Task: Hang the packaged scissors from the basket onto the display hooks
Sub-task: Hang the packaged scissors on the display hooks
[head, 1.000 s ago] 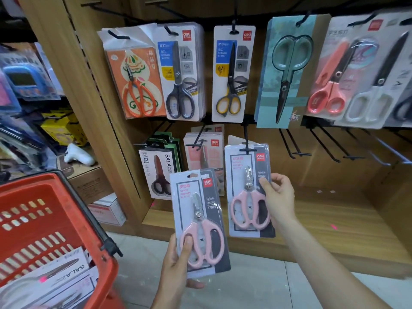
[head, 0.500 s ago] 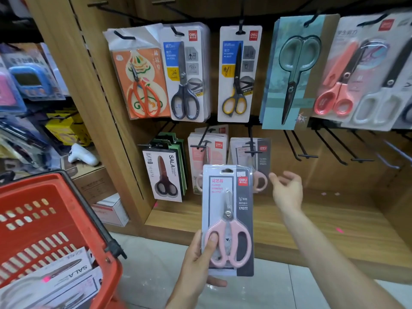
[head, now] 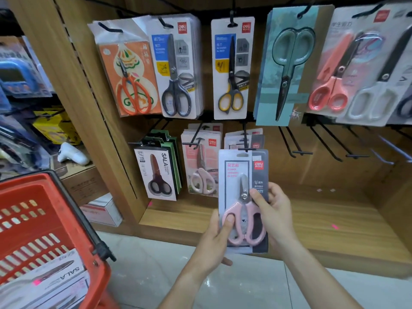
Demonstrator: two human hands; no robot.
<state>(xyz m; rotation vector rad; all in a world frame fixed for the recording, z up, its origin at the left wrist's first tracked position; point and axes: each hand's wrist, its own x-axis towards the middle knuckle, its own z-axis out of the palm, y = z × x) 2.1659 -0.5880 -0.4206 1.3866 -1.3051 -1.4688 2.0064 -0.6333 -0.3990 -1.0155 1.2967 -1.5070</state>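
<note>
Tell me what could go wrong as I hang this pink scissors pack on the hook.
The hang slot of the pink-handled scissors blister pack sits just under the black wire hook's crossbar tip, so it may miss. Pushing could jostle the packs already hanging behind. Both hands, left and right, grip low, so the top may flex.

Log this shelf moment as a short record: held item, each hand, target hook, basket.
held item: pink scissors pack, upright, facing the camera
left hand: grips the pack's lower left edge, thumb on a pink handle
right hand: holds the pack's right edge, thumb near the pivot
target hook: lower row, tip just above the pack's hang slot; pack not yet threaded
basket: red, lower left, holds SALA packs
</note>
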